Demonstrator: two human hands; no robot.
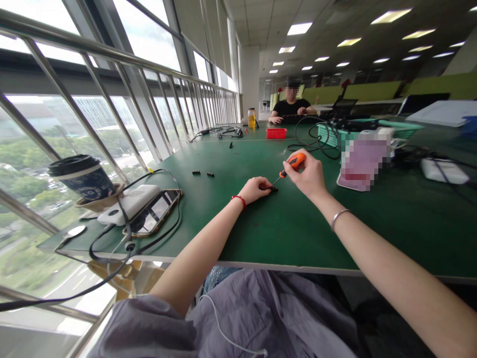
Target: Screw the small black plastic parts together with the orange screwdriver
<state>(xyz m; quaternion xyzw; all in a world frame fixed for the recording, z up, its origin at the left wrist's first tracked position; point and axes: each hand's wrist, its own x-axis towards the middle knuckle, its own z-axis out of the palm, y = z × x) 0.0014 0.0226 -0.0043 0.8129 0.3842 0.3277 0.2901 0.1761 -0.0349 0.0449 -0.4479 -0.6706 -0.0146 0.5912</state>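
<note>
My left hand [256,190] rests on the green table [283,223], its fingers pinched on a small black part [274,189]. A red cord circles that wrist. My right hand [309,175] is closed round an orange-handled screwdriver [294,162], whose thin shaft slants down to the black part. A silver bangle sits on my right wrist. Two more small black parts [203,173] lie loose on the table, further left.
At the left edge stand a lidded paper cup [82,177], a white power bank [130,203] and a phone [156,213] with cables. A red tray [276,133], black cables and a teal basket [328,134] lie further back. Another person sits at the far end. A railing and windows run along the left.
</note>
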